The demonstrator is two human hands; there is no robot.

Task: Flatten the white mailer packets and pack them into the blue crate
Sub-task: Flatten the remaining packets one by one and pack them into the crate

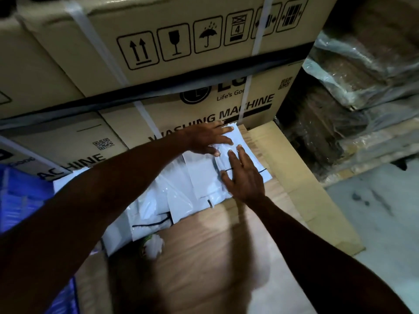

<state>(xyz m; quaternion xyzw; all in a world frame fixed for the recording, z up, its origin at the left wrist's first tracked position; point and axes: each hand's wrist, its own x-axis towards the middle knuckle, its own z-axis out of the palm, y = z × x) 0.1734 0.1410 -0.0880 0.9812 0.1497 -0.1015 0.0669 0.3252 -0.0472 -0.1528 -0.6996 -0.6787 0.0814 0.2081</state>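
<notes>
Blue crate at far left edge, contents unseen, pile of white mailer packets on cardboard surface, left hand and right hand, fingers straight, pressing top packet flat, washing-machine cartons behind.

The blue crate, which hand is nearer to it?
Left. The left hand presses the top mailer packet, on the side toward the blue crate at far left; the right hand presses farther right.

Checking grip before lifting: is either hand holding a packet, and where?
Neither grips; both the left hand and right hand press flat on the top white mailer packet.
</notes>
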